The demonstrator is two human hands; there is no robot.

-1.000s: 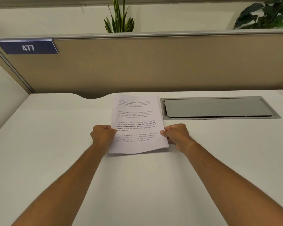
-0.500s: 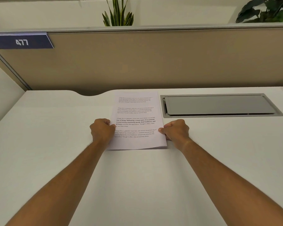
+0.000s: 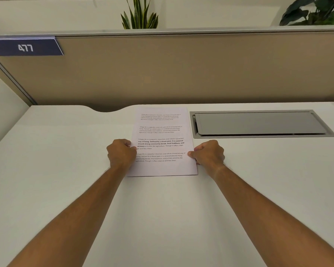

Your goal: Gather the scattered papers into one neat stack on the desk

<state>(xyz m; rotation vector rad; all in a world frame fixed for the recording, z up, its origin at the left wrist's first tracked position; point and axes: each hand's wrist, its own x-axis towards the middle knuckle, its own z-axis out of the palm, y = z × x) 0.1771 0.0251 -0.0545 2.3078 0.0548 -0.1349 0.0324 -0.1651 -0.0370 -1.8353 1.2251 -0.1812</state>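
On the desk (image 3: 66, 189), both hands grip the papers (image 3: 162, 132).

Office cubicle backdrop

A grey cable hatch (image 3: 258, 123) sat flush in the tabletop, lid closed. Behind stood a tan partition (image 3: 181, 70) bearing a blue sign (image 3: 26, 47) reading 477; two leafy plants (image 3: 139, 15) (image 3: 314, 10) rose beyond it.

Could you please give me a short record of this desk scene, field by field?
surface: white desk
papers: one stack, printed side up, flat on the desk, beside the grey hatch
left hand: gripping the stack's left edge
right hand: gripping the stack's right edge
loose sheets elsewhere: none visible
behind desk: tan partition with sign 477, plants above
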